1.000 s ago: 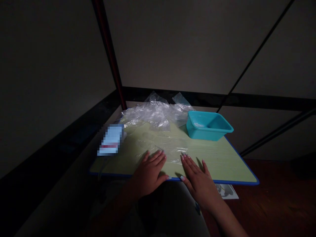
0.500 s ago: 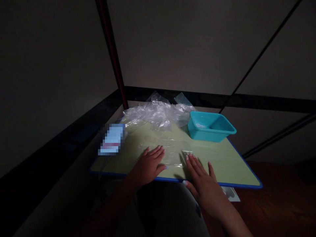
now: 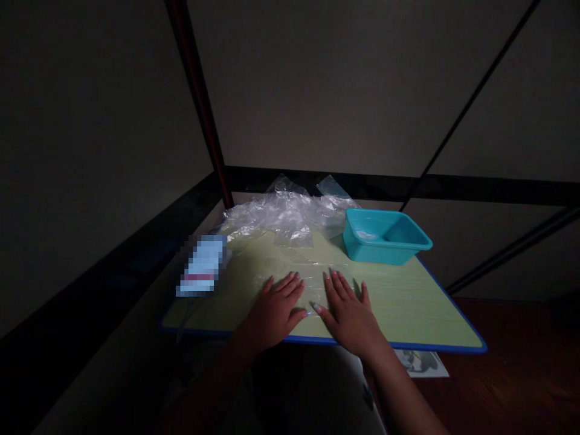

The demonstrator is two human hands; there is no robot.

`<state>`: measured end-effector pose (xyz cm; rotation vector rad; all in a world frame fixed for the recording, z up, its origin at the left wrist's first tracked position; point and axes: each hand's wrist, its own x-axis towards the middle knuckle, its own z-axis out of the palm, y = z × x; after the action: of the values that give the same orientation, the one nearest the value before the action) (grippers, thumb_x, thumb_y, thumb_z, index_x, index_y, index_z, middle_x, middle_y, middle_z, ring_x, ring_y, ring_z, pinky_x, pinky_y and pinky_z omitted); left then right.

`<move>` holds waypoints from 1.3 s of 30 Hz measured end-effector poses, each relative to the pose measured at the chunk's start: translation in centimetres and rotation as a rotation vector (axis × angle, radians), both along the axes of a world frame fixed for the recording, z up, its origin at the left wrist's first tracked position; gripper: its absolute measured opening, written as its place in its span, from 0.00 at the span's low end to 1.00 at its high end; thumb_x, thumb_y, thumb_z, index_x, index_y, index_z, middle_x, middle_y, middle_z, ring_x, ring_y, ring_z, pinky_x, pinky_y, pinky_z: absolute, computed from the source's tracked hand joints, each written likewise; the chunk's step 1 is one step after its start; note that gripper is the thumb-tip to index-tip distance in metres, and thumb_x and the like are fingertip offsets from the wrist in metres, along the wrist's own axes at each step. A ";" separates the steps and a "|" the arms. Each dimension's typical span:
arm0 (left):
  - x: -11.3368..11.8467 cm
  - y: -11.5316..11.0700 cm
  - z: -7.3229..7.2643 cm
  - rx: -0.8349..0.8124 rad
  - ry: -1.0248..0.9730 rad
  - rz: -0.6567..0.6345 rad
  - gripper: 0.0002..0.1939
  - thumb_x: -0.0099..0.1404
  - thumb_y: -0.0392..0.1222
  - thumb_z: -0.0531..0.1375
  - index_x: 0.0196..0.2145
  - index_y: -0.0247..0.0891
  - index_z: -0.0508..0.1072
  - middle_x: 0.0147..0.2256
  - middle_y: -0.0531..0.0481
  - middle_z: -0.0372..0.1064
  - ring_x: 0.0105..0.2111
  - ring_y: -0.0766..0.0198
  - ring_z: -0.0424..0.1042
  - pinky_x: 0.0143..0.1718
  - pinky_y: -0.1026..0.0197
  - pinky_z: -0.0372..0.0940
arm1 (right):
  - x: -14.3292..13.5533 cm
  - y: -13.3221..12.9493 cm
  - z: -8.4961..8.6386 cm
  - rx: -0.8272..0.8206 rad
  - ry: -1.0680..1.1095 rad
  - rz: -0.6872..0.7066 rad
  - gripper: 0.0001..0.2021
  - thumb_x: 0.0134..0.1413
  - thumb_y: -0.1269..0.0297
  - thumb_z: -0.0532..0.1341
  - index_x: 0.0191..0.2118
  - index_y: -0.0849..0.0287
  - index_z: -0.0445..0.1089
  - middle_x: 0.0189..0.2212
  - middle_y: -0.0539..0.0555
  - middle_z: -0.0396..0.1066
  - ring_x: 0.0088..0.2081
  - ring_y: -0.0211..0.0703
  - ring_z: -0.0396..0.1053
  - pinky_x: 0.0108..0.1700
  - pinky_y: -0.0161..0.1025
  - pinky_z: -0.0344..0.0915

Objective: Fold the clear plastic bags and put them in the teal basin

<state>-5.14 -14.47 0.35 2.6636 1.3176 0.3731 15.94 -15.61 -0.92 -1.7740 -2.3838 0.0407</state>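
A clear plastic bag (image 3: 312,293) lies flat on the pale yellow-green table (image 3: 408,308), near its front edge. My left hand (image 3: 276,308) rests on the bag's left part, palm down with fingers stretched out. Over its right part my right hand (image 3: 351,311) lies flat too, fingers spread and thumb pointing toward the left hand. The two thumbs are a short gap apart. Much of the bag's outline is hard to see because it is transparent and partly covered by the hands.
Crumpled clear plastic bags (image 3: 290,211) are heaped at the table's back. A turquoise plastic basket (image 3: 385,238) with something whitish inside stands at the back right. On the left is a pixelated phone-like screen (image 3: 202,266). Walls rise behind and to the left.
My right hand has moved left and forward onto the bag, its thumb now over the table. The left hand has stayed almost in place. The view has shifted slightly.
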 end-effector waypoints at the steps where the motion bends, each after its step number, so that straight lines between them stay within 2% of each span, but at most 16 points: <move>1: 0.1 0.1 0.1 -0.009 0.003 -0.007 0.27 0.67 0.52 0.50 0.61 0.43 0.55 0.63 0.44 0.48 0.63 0.56 0.47 0.60 0.44 0.46 | 0.2 -0.1 0.0 -0.007 -0.003 0.007 0.34 0.61 0.44 0.41 0.66 0.58 0.39 0.66 0.61 0.37 0.66 0.52 0.37 0.60 0.66 0.29; 4: 0.0 0.5 0.0 -0.039 0.023 -0.018 0.28 0.67 0.53 0.51 0.62 0.45 0.54 0.64 0.46 0.46 0.63 0.55 0.46 0.60 0.42 0.45 | 0.8 -0.5 0.1 -0.033 -0.015 0.019 0.34 0.61 0.44 0.41 0.66 0.56 0.37 0.66 0.59 0.35 0.66 0.53 0.36 0.59 0.68 0.29; 7: -0.4 0.5 -0.1 -0.048 0.046 0.025 0.30 0.66 0.54 0.51 0.62 0.44 0.52 0.64 0.44 0.45 0.64 0.54 0.44 0.60 0.40 0.44 | 1.3 -0.8 0.2 -0.037 -0.025 0.017 0.34 0.60 0.44 0.42 0.66 0.55 0.36 0.66 0.59 0.36 0.66 0.53 0.36 0.59 0.68 0.30; 11: -0.7 0.3 0.3 -0.008 0.025 0.076 0.32 0.66 0.55 0.50 0.63 0.40 0.51 0.64 0.42 0.45 0.64 0.53 0.44 0.61 0.41 0.42 | 0.8 -0.9 0.4 0.067 -0.014 -0.029 0.35 0.60 0.44 0.44 0.67 0.54 0.34 0.66 0.59 0.36 0.66 0.56 0.35 0.58 0.70 0.26; 15: 0.4 0.0 0.9 0.034 -0.028 0.020 0.28 0.68 0.49 0.48 0.63 0.41 0.50 0.63 0.45 0.47 0.64 0.57 0.45 0.62 0.44 0.40 | -0.4 -1.1 0.4 0.108 0.004 0.043 0.34 0.60 0.44 0.43 0.67 0.52 0.33 0.66 0.57 0.36 0.66 0.54 0.34 0.58 0.68 0.20; 17: 1.0 -0.1 0.9 0.027 -0.021 0.005 0.26 0.68 0.46 0.48 0.63 0.43 0.51 0.64 0.46 0.47 0.64 0.58 0.45 0.62 0.44 0.40 | -0.7 -1.1 0.1 0.082 0.017 0.072 0.34 0.59 0.43 0.42 0.67 0.53 0.35 0.66 0.57 0.37 0.66 0.53 0.35 0.59 0.67 0.21; 20: 1.2 -0.1 0.4 0.013 0.006 0.002 0.26 0.68 0.45 0.49 0.62 0.45 0.52 0.64 0.45 0.46 0.64 0.56 0.45 0.61 0.42 0.41 | -0.5 -0.7 0.4 0.074 0.040 0.031 0.38 0.57 0.40 0.44 0.67 0.58 0.38 0.66 0.61 0.37 0.66 0.56 0.36 0.59 0.67 0.24; 23: 1.0 0.0 0.2 0.034 0.007 0.018 0.27 0.68 0.49 0.50 0.63 0.45 0.51 0.64 0.44 0.45 0.64 0.56 0.44 0.61 0.41 0.41 | 0.2 0.9 2.0 0.078 0.057 0.020 0.38 0.56 0.42 0.48 0.66 0.62 0.44 0.65 0.65 0.43 0.64 0.58 0.41 0.60 0.65 0.31; 25: 0.9 0.0 0.3 0.067 -0.004 0.028 0.28 0.68 0.50 0.49 0.63 0.44 0.51 0.64 0.44 0.46 0.64 0.56 0.44 0.61 0.41 0.39 | 0.4 2.8 3.6 0.085 0.075 0.040 0.32 0.58 0.48 0.50 0.63 0.61 0.53 0.61 0.66 0.54 0.61 0.57 0.49 0.59 0.59 0.40; 27: 0.9 0.2 0.5 0.089 -0.009 0.020 0.27 0.68 0.52 0.49 0.62 0.45 0.53 0.63 0.45 0.47 0.64 0.57 0.45 0.62 0.41 0.38 | 0.2 5.3 5.0 0.082 0.099 0.082 0.23 0.58 0.52 0.52 0.55 0.58 0.64 0.52 0.63 0.66 0.54 0.54 0.59 0.55 0.51 0.50; 29: 1.1 0.4 0.6 0.093 0.002 0.015 0.27 0.67 0.55 0.49 0.61 0.45 0.55 0.63 0.45 0.49 0.63 0.56 0.46 0.62 0.40 0.37 | -0.4 7.8 5.7 0.060 0.097 0.056 0.16 0.56 0.53 0.55 0.44 0.57 0.70 0.43 0.60 0.71 0.48 0.54 0.63 0.48 0.48 0.54; 31: 1.3 0.7 0.4 0.096 0.019 0.038 0.27 0.66 0.57 0.49 0.60 0.47 0.58 0.62 0.44 0.51 0.63 0.54 0.46 0.61 0.37 0.35 | -1.5 9.9 5.6 0.005 0.097 0.033 0.15 0.54 0.52 0.58 0.40 0.59 0.70 0.40 0.60 0.71 0.47 0.54 0.63 0.44 0.45 0.55; 33: 1.5 1.1 0.1 0.092 0.030 0.077 0.27 0.66 0.58 0.49 0.59 0.48 0.58 0.62 0.43 0.51 0.63 0.52 0.46 0.60 0.35 0.33 | -2.6 11.3 5.0 -0.041 0.103 0.033 0.17 0.52 0.52 0.59 0.40 0.60 0.69 0.40 0.60 0.70 0.46 0.53 0.63 0.42 0.42 0.55; 36: 1.6 1.5 -0.3 0.057 0.030 0.112 0.28 0.66 0.60 0.48 0.60 0.51 0.56 0.63 0.43 0.49 0.63 0.51 0.46 0.59 0.33 0.35 | -3.9 12.3 3.5 0.056 0.119 0.019 0.19 0.53 0.50 0.58 0.42 0.61 0.67 0.42 0.62 0.68 0.46 0.52 0.61 0.43 0.42 0.54; 39: 1.4 1.6 -0.6 0.016 0.016 0.116 0.28 0.66 0.60 0.46 0.61 0.53 0.54 0.64 0.45 0.45 0.64 0.52 0.43 0.59 0.32 0.38 | -4.3 12.8 2.2 0.049 0.124 0.043 0.21 0.52 0.46 0.57 0.39 0.61 0.67 0.41 0.61 0.67 0.45 0.52 0.61 0.42 0.43 0.54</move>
<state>-3.78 -12.87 -0.24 2.6152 1.4848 0.3782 11.62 -2.82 1.32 -1.6488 -2.3148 0.0940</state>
